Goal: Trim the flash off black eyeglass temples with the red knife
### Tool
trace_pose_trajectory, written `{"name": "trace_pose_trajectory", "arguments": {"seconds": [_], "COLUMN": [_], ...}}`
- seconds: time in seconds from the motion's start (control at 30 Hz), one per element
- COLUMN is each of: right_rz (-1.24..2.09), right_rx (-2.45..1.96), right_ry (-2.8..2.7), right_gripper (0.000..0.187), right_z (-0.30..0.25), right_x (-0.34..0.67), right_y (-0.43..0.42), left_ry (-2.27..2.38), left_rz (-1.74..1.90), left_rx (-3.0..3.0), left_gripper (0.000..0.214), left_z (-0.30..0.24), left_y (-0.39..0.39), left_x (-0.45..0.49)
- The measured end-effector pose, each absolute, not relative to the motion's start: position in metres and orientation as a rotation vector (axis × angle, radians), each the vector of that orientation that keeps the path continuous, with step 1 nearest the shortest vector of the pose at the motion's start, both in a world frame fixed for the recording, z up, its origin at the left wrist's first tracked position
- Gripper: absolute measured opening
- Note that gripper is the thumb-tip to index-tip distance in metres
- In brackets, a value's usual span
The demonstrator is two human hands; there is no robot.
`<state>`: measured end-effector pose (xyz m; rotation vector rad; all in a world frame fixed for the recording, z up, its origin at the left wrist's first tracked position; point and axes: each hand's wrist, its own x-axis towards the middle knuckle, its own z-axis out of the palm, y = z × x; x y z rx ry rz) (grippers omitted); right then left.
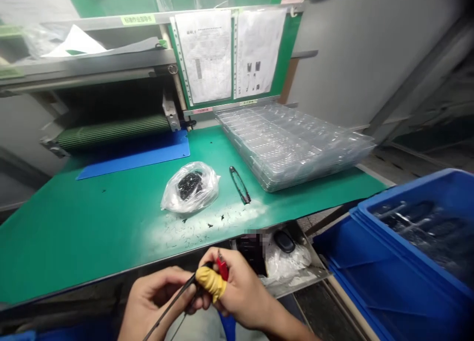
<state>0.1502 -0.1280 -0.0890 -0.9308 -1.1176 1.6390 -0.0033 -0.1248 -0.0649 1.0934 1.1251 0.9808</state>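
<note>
Down at the front edge of the green anti-static bench mat (111, 232), the person's got both hands working just off the mat, held up close together, so that's clearly the action right now. The left hand (155, 301) is curled shut, pinching a thin black strip (168, 304) that trails down and away toward the floor. The right hand (240, 286) is closed up too, with a yellow finger cot (210, 283) on one finger pressed right by the strip, and a small red piece (222, 266) poking out of its grip. Can't really tell what the red bit is, or whether it's clamped on the strip, since the fingers hide that. Room-wise, they've got plenty of open mat ahead, with black crumbs (200, 222) scattered near the edge, a clear bag of black parts (190, 188), a slim black tool (239, 185), and a big stack of clear plastic trays (292, 146) further back. Just past the right hand, there's a metal drawer (296, 277) holding a white bag, and the corner of a blue plastic bin (414, 242) sits lower right, below the bench edge.
</note>
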Motion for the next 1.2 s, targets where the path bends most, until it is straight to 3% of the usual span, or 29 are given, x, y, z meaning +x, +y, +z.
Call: {"name": "trace_pose_trajectory", "arguments": {"seconds": [0.47,0.67,0.83,0.97,1.2], "right_rz": [1.731,1.736,1.741,1.740,1.643], "right_rx": [-0.915,-0.950,-0.947,-0.942,-0.944], "right_ry": [-0.928,-0.852,-0.826,-0.808,-0.751], "right_gripper": [0.053,0.055,0.056,0.055,0.053], "right_z": [-0.090,-0.094,-0.089,-0.087,-0.093], "right_x": [0.152,0.151,0.150,0.148,0.140], "right_y": [-0.127,-0.127,-0.125,-0.119,-0.105], "left_ry": [1.101,1.108,1.088,1.061,1.158], "left_rz": [1.077,0.943,1.054,0.908,0.982], "left_rx": [1.041,1.086,1.049,1.193,1.450], "left_gripper": [0.024,0.025,0.021,0.019,0.011], "left_z": [-0.065,-0.075,-0.075,-0.072,-0.069], "left_y": [-0.121,-0.116,-0.114,-0.106,-0.093], "left_x": [0.007,0.004,0.002,-0.004,-0.010]}}
